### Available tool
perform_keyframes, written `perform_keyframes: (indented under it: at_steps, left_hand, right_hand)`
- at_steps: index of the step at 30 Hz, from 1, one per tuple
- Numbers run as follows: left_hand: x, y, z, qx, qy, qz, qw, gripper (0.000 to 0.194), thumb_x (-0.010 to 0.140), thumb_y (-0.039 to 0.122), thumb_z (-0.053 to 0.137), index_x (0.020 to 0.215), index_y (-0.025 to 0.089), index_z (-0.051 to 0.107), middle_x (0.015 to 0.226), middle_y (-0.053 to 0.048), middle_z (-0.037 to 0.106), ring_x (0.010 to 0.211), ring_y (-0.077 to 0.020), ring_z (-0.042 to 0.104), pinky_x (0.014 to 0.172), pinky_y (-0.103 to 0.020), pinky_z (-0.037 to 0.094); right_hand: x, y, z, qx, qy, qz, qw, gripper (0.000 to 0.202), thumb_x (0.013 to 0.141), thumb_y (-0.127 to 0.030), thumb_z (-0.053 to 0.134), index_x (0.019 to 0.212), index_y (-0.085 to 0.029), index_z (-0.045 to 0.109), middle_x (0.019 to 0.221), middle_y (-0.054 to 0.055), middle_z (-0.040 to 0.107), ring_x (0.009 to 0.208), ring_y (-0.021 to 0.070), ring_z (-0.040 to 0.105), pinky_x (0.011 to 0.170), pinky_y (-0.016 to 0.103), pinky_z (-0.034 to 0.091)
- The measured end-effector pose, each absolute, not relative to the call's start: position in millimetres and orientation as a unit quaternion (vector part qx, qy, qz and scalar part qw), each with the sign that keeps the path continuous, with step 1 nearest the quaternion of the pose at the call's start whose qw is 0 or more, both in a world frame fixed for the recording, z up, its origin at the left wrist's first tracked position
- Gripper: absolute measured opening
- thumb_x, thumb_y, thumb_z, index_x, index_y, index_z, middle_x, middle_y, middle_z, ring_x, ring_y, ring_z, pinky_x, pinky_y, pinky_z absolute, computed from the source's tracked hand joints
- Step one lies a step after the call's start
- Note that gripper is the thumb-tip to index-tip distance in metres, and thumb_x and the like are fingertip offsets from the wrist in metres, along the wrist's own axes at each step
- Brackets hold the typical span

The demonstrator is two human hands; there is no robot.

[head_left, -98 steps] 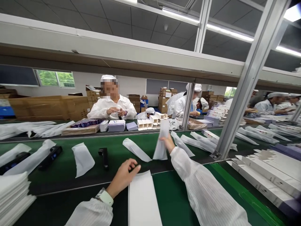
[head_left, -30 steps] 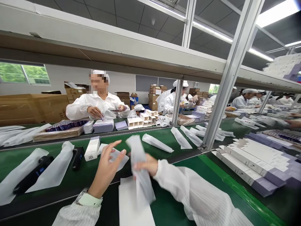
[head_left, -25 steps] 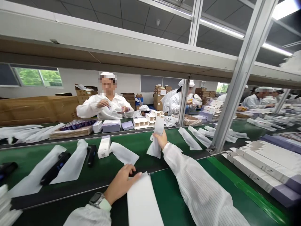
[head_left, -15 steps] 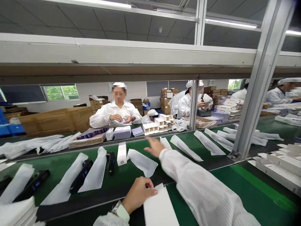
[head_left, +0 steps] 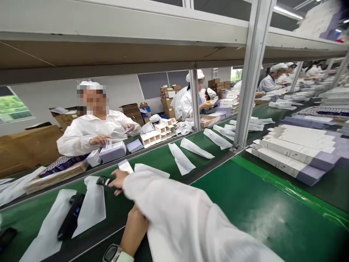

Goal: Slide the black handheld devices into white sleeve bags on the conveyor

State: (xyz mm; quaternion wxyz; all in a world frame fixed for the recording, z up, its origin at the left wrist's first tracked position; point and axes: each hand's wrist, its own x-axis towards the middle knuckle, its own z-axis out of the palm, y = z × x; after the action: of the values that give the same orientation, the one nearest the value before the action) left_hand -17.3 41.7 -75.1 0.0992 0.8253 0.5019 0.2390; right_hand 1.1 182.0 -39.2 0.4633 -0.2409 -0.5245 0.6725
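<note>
**Device [head_left: 102,181] left of right hand [head_left: 119,180]**

Near, the left hand [head_left: 135,225] is at the paper [head_left: 155,246], fingers hidden, grip unclear. Farther, the right, the nearer hand, pinches the device's right end; its long axis runs left-right, toward a pouch [head_left: 94,207].

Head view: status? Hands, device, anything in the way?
Right hand at black device, grip unclear. Left hand by white sheets, partly behind right sleeve. White box beside right hand.

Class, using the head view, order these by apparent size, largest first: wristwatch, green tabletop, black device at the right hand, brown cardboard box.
1. Green tabletop
2. Brown cardboard box
Unranked: wristwatch and black device at the right hand; both look similarly small, and the wristwatch is nearer the camera.
</note>
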Motion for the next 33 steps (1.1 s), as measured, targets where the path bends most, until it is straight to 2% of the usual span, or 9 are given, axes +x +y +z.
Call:
perform_keyframes:
  at_steps: [2, 4, 6, 10, 13, 18, 28, 33]
  left_hand:
    - [-17, 42, -73, 0.85, 0.447, 0.262, 0.093, 0.029, 0.082, 0.04, 0.038, 0.08, 0.019, 0.058, 0.081, -0.004, 0.059, 0.076, -0.0168, 0.054, 0.068, -0.026, 0.047]
    - [-18, 42, -71, 0.867, 0.399, 0.291, 0.07, 0.024, 0.082, 0.037, 0.041, 0.077, 0.02, 0.056, 0.075, -0.003, 0.059, 0.07, -0.0154, 0.055, 0.061, -0.023, 0.046]
    - [-19, 40, -70, 0.876, 0.37, 0.307, 0.034, 0.022, 0.083, 0.035, 0.04, 0.076, 0.019, 0.055, 0.074, -0.002, 0.058, 0.068, -0.014, 0.054, 0.059, -0.022, 0.044]
    - [-21, 40, -69, 0.898, 0.323, 0.286, -0.089, 0.018, 0.082, 0.033, 0.043, 0.083, 0.021, 0.057, 0.092, -0.006, 0.055, 0.085, -0.0195, 0.05, 0.072, -0.032, 0.042]
    - [-20, 41, -69, 0.899, 0.313, 0.267, -0.153, 0.016, 0.08, 0.031, 0.046, 0.081, 0.021, 0.058, 0.091, -0.006, 0.053, 0.083, -0.0204, 0.048, 0.071, -0.034, 0.04]
    - [-16, 37, -68, 0.903, 0.3, 0.265, -0.152, 0.015, 0.08, 0.027, 0.047, 0.073, 0.017, 0.055, 0.073, -0.003, 0.054, 0.073, -0.016, 0.047, 0.068, -0.029, 0.039]
    - [-15, 33, -66, 0.902, 0.311, 0.265, -0.135, 0.016, 0.083, 0.026, 0.044, 0.078, 0.019, 0.057, 0.07, -0.002, 0.053, 0.069, -0.0151, 0.045, 0.063, -0.029, 0.038]
    - [-16, 33, -68, 0.893, 0.332, 0.277, -0.123, 0.023, 0.083, 0.03, 0.043, 0.068, 0.017, 0.055, 0.064, -0.002, 0.052, 0.067, -0.0148, 0.044, 0.059, -0.026, 0.037]
  right_hand:
    - [49, 171, -32, -0.304, -0.515, 0.676, 0.431, 0.084, 0.049, -0.025, 0.073, 0.122, -0.021, 0.03, 0.06, -0.005, 0.054, 0.044, 0.0131, 0.054, 0.053, 0.035, 0.05]
    - [98, 151, -23, -0.256, -0.518, 0.653, 0.489, 0.088, 0.049, -0.024, 0.074, 0.123, -0.023, 0.027, 0.071, -0.003, 0.056, 0.057, 0.0135, 0.059, 0.064, 0.034, 0.05]
    - [138, 126, -15, -0.235, -0.533, 0.655, 0.482, 0.09, 0.05, -0.023, 0.074, 0.123, -0.027, 0.022, 0.079, -0.002, 0.057, 0.066, 0.015, 0.061, 0.069, 0.036, 0.049]
    - [170, 90, -13, -0.239, -0.514, 0.657, 0.496, 0.094, 0.051, -0.022, 0.074, 0.121, -0.032, 0.012, 0.08, -0.003, 0.055, 0.062, 0.0165, 0.061, 0.062, 0.041, 0.05]
    - [167, 86, -16, -0.24, -0.489, 0.642, 0.539, 0.09, 0.052, -0.023, 0.074, 0.118, -0.034, 0.013, 0.079, -0.005, 0.05, 0.058, 0.0149, 0.06, 0.058, 0.04, 0.051]
    - [161, 88, -18, -0.215, -0.505, 0.631, 0.548, 0.086, 0.052, -0.025, 0.074, 0.116, -0.036, 0.017, 0.081, -0.005, 0.046, 0.057, 0.0135, 0.059, 0.056, 0.037, 0.052]
    - [158, 86, -28, -0.244, -0.531, 0.603, 0.543, 0.088, 0.054, -0.026, 0.072, 0.119, -0.037, 0.015, 0.077, -0.004, 0.048, 0.058, 0.0141, 0.058, 0.055, 0.035, 0.051]
    - [154, 87, -31, -0.231, -0.523, 0.609, 0.549, 0.085, 0.052, -0.028, 0.073, 0.116, -0.037, 0.017, 0.08, -0.004, 0.047, 0.056, 0.0142, 0.059, 0.053, 0.036, 0.051]
